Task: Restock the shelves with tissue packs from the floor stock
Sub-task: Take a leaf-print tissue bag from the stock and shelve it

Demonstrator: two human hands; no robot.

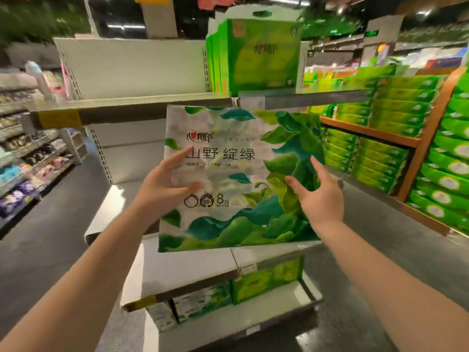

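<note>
Left of the hands, an aisle rack carries blurred small goods in pink, purple and dark wrappers. Right of the hands, a wooden-framed display is stacked with bright green packs. Grey floor runs below and to both sides. Dark ceiling with strip lights above, far behind.

A shop aisle with dark grey floor, white shelving, a wooden rack right, ceiling lights.
</note>
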